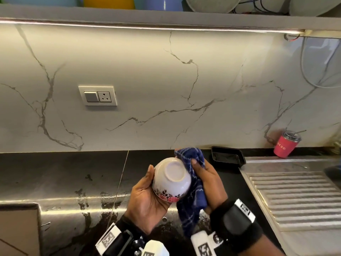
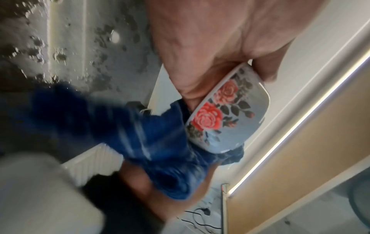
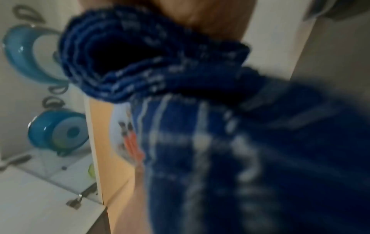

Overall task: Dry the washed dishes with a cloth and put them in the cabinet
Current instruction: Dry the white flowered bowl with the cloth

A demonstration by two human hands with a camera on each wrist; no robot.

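Wall point(image 1: 147, 74): white with thin grey cracks like marble. A switch and plug plate point(image 1: 97, 96) sits on it, left of the middle.
Worktop point(image 1: 55, 174): black and shiny, with wet spots near the front edge.
Shelf point(image 1: 166, 17): up high, with a strip of light under it. Bowls and plates sit on it, but only their bottoms show.
Draining board point(image 1: 295, 196): silver with ridges, on the right side.
Black tray point(image 1: 228, 156): lies on the worktop by the wall, just left of the draining board.
Red cup point(image 1: 286, 144): stands by the wall at the far right, with a lid and a straw.
Cloth point(image 1: 193, 185): dark blue with thin white lines. It is pressed on the right side of the bowl and hangs down below the hands.
Bowl point(image 1: 172, 179): white with red roses near the rim. It is up in the air over the worktop, tipped so its bottom faces the head camera.
Left hand point(image 1: 145, 198): curled round the bowl. The thumb lies up the left side and the palm cups the rim end.
Right hand point(image 1: 208, 182): fingers and thumb bent round the cloth, pushing it on the bowl.
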